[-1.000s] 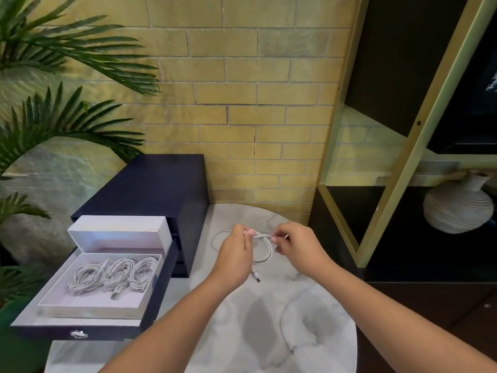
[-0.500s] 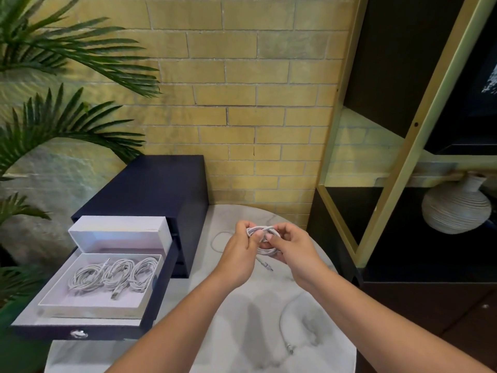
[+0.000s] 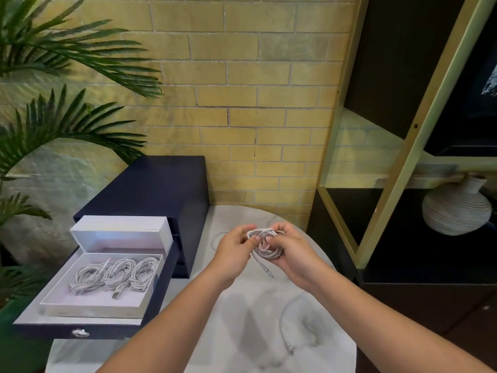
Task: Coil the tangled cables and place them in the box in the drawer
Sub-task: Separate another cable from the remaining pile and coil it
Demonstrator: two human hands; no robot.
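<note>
Your left hand [image 3: 233,251] and right hand [image 3: 293,254] both pinch the white cable [image 3: 265,247] above the marble counter [image 3: 242,321], pinning its loops against springing open; the open white cardboard box [image 3: 94,306] in the navy drawer [image 3: 161,297] waits leftward.

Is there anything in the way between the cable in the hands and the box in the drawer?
Nothing visible does. The drawer is pulled out, the box is open, and the cable has a free path leftward to it.
</note>
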